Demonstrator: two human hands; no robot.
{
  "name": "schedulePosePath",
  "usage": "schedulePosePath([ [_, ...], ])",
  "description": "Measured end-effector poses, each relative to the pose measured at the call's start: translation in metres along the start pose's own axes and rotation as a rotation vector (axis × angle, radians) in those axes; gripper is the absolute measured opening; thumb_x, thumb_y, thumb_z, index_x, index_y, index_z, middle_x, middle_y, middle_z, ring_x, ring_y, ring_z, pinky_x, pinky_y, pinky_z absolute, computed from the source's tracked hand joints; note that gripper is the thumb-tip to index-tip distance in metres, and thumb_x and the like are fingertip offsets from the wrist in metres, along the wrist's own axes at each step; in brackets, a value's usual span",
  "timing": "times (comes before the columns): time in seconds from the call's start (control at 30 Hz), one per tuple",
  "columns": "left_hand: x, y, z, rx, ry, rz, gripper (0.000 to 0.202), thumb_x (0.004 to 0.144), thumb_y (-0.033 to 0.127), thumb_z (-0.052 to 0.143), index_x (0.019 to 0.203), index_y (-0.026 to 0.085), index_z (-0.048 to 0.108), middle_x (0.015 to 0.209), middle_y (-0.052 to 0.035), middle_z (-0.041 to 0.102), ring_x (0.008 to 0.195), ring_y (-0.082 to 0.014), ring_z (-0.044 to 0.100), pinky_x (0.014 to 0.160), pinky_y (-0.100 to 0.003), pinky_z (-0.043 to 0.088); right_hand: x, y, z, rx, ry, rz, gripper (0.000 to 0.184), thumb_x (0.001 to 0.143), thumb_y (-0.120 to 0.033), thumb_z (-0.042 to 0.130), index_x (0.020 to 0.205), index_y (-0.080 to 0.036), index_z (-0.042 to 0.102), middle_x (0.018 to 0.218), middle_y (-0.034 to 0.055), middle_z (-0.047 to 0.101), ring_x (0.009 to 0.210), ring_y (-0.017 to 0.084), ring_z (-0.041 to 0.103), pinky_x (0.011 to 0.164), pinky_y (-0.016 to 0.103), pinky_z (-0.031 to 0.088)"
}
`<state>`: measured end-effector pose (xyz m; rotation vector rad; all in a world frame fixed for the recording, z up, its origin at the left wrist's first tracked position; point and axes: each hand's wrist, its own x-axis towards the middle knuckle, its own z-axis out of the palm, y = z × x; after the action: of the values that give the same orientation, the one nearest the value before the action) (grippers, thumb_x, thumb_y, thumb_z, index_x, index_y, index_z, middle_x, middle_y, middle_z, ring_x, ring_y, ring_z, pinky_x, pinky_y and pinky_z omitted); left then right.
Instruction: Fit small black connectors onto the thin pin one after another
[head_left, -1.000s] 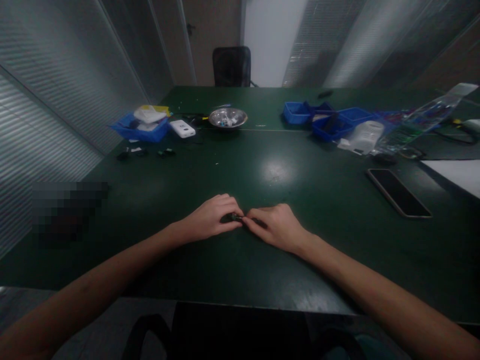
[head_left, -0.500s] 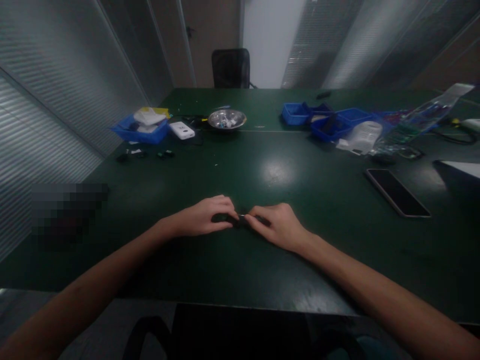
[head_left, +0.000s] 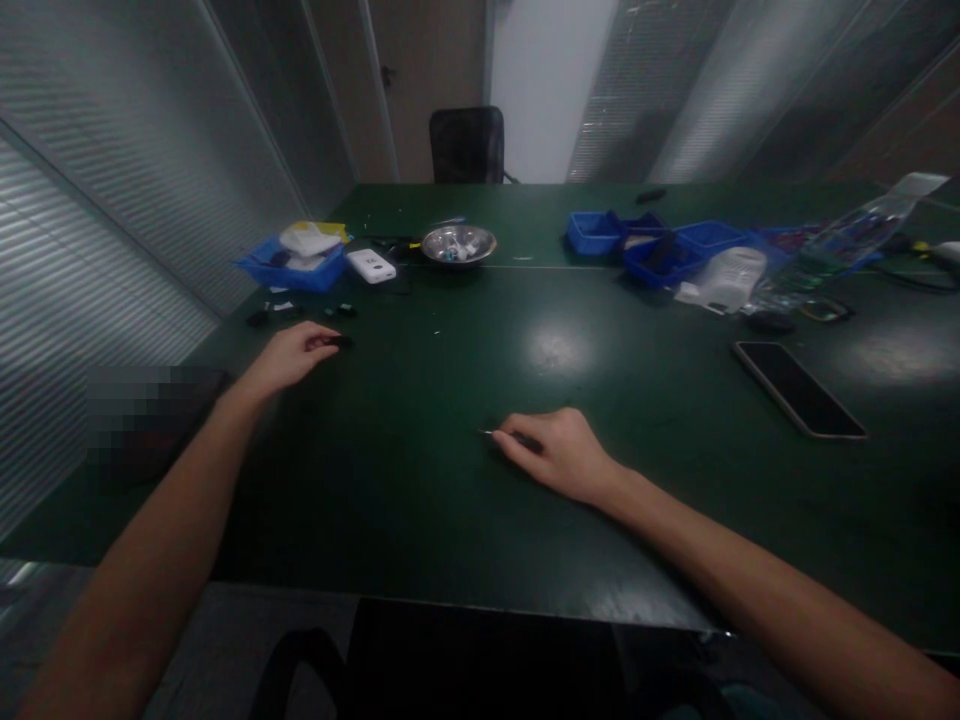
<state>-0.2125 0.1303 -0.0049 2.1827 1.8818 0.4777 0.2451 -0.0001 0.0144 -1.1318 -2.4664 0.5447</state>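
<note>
My left hand [head_left: 291,352] reaches out over the left side of the green table [head_left: 405,450]. Its fingertips pinch a small black piece [head_left: 341,341]. Just beyond it lie small dark parts [head_left: 345,310] and bits of white paper. Resting on the table in front of me, my right hand [head_left: 559,452] is closed around a thin tool with a dark body. The tool's narrow metal tip [head_left: 486,432] points left out of the fingers; most of its body is hidden by the hand, so its exact kind is unclear.
At the back left, a blue bin [head_left: 292,270] stands beside a white device [head_left: 371,265] and a metal bowl [head_left: 459,245] of small parts. Blue trays [head_left: 592,232], a plastic bottle [head_left: 847,240] and a phone [head_left: 799,390] lie on the right. A chair [head_left: 466,145] is behind the table.
My left hand has parted from my right and moved forward and left with the small black piece. My right hand stays in place, the tool's metal tip now exposed.
</note>
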Motion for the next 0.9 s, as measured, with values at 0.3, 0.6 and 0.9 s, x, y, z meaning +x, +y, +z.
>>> schedulePosePath([
  [0.3, -0.001, -0.034, -0.012, 0.072, 0.061, -0.255, 0.044, 0.087, 0.027, 0.066, 0.13, 0.016, 0.066, 0.109, -0.0051, 0.069, 0.091, -0.0159, 0.063, 0.081, -0.023, 0.046, 0.0, -0.001, 0.0, -0.014, -0.006, -0.009, 0.039, 0.105, -0.045, 0.043, 0.1, -0.021, 0.073, 0.072, -0.0008, 0.068, 0.058, 0.01, 0.057, 0.059, 0.025, 0.035],
  [0.6, -0.001, -0.054, -0.017, 0.08, 0.009, -0.404, 0.042, 0.087, 0.025, 0.066, 0.128, 0.018, 0.066, 0.107, -0.0043, 0.071, 0.091, -0.0162, 0.065, 0.076, -0.023, 0.046, -0.001, -0.002, -0.001, -0.018, -0.006, 0.001, 0.039, 0.104, -0.045, 0.043, 0.1, -0.021, 0.073, 0.073, -0.0004, 0.069, 0.057, 0.01, 0.056, 0.058, 0.026, 0.035],
  [0.9, -0.012, -0.044, -0.027, 0.214, 0.059, -0.508, 0.03, 0.089, 0.039, 0.065, 0.109, 0.018, 0.073, 0.097, -0.0054, 0.071, 0.078, -0.0196, 0.062, 0.076, -0.029, 0.048, 0.0, -0.003, -0.002, -0.02, -0.008, 0.0, 0.039, 0.104, -0.045, 0.043, 0.1, -0.021, 0.073, 0.073, -0.0005, 0.069, 0.057, 0.01, 0.056, 0.058, 0.025, 0.034],
])
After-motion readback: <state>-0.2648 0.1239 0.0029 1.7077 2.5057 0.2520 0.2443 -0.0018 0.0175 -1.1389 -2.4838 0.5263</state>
